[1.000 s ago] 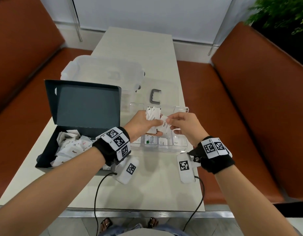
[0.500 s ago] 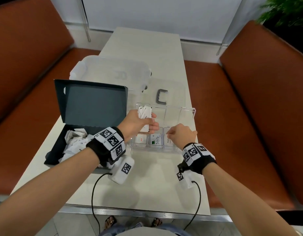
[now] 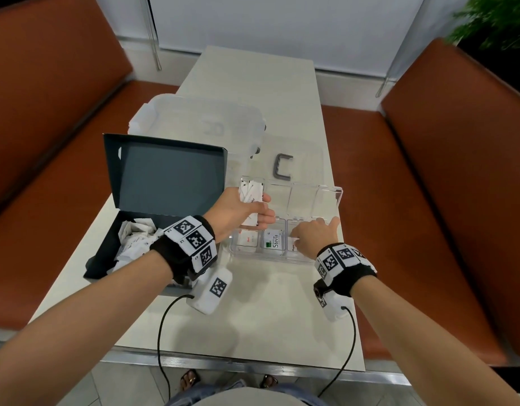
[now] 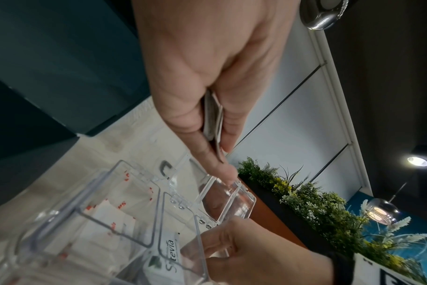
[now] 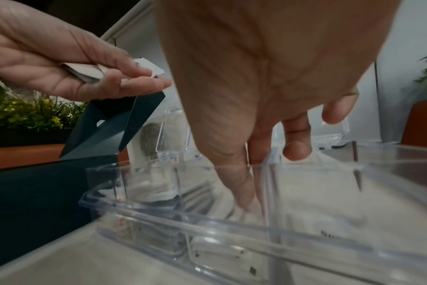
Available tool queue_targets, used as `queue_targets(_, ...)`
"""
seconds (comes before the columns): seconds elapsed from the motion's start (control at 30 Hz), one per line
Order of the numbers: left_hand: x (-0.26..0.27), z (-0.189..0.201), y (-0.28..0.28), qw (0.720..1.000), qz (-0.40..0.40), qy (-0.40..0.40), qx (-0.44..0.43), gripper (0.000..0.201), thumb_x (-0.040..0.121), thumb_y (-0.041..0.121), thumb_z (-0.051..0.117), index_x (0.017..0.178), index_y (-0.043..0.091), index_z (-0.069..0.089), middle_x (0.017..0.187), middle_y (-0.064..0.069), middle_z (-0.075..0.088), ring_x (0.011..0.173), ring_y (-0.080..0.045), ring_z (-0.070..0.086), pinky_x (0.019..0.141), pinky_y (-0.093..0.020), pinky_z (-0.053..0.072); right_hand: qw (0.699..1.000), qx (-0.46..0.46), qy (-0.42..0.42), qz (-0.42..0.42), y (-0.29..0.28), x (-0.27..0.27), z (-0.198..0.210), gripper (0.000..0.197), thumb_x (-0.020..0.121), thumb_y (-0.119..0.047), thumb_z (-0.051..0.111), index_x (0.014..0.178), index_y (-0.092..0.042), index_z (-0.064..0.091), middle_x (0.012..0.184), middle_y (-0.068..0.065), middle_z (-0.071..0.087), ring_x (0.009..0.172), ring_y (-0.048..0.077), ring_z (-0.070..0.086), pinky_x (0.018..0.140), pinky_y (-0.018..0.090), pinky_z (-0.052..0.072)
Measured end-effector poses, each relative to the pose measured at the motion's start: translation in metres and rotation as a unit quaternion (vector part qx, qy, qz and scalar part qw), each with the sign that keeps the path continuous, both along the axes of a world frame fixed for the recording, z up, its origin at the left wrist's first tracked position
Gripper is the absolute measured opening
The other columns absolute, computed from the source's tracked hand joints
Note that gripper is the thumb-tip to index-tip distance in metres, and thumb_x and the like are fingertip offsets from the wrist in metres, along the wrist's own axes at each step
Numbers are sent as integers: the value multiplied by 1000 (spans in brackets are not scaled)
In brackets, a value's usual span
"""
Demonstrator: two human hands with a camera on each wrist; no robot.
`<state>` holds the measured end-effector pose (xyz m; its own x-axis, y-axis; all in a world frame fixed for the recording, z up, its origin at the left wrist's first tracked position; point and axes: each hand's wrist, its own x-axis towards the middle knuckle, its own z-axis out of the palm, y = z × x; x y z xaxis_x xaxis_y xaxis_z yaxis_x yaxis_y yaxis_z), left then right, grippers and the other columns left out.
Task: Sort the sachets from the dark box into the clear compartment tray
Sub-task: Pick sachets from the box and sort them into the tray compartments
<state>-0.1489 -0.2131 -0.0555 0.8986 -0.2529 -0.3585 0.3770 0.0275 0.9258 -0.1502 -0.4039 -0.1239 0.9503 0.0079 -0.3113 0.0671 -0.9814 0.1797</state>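
The dark box stands open at the left with several white sachets inside. The clear compartment tray lies in front of me, lid raised. My left hand hovers over its left end and grips a bundle of sachets, seen edge-on in the left wrist view. My right hand reaches down into the near right compartment, thumb and forefinger pinching a white sachet low inside it. A Stevia sachet lies in the middle compartment, a red-printed sachet in the left one.
The tray's clear lid stands open behind the compartments. A translucent tub and a grey C-shaped clip lie farther back. Orange benches flank the narrow table. The box's raised lid stands close to my left hand.
My right hand drew one sachet from the bundle in my left hand and lowered it into the near right compartment. My left hand kept its bundle above the tray.
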Motion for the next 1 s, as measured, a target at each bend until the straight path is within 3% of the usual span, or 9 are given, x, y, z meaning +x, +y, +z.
queue_targets(0.3,-3,1,2,1000,-6,7,-13,26,90,-2,63,115,-8,58,97,-27,69,77,-26,73,67,-33,61,998,58,37,10,-2,0,5,49,91,-11,46,127,-43,53,121,-8,62,117,21,47,101,50,18)
queue_targets(0.43,-4,1,4,999,-28,37,-26,27,89,2,65,115,-2,60,95,-19,72,83,-27,73,65,-30,60,988,138,-66,-7,-2,-1,25,43,93,-9,39,118,-36,62,103,-11,67,97,18,55,83,40,19)
queue_targets(0.53,-5,1,3,996,-48,54,-47,27,88,6,68,113,2,60,100,-18,72,86,-26,73,65,-28,59,948,270,-162,-31,3,-5,51,31,96,-18,42,106,-34,67,96,-11,68,85,15,57,74,34,16)
queue_targets(0.63,-7,1,0,995,-79,47,-48,30,86,7,70,114,2,61,102,-19,72,88,-27,72,68,-29,58,879,443,-172,-42,14,-8,75,19,93,-29,53,106,-36,65,85,-16,66,84,12,61,84,38,38)
queue_targets(0.7,-9,2,-2,993,-100,35,-46,28,83,5,73,110,2,64,97,-18,73,89,-27,72,70,-29,58,851,503,-144,-43,21,-9,83,15,88,-37,62,102,-34,65,80,-16,66,82,9,62,82,30,46)
queue_targets(0.77,-11,3,-4,991,-120,23,-45,23,81,3,75,103,6,68,93,-17,73,92,-28,72,71,-29,58,840,529,-111,-49,25,-10,84,16,81,-36,73,94,-30,66,80,-13,64,76,4,60,72,17,45)
queue_targets(0.8,-12,4,-5,991,-127,21,-45,23,80,3,75,101,8,69,94,-17,72,93,-28,72,72,-30,58,834,540,-105,-54,25,-9,82,16,78,-32,76,90,-28,67,79,-12,64,74,2,59,71,15,45)
queue_targets(0.93,-13,9,-2,989,-127,50,-54,22,92,18,63,111,7,66,105,-21,71,97,-27,71,76,-33,59,816,562,-117,-71,17,-7,79,12,78,-21,77,88,-18,69,78,-1,68,75,10,64,80,27,52)
queue_targets(1.0,-12,11,0,989,-105,77,-71,23,98,19,52,114,4,61,104,-21,71,95,-30,71,75,-36,60,814,566,-106,-77,14,-8,80,11,82,-20,74,92,-19,70,76,4,70,71,15,67,76,28,53)
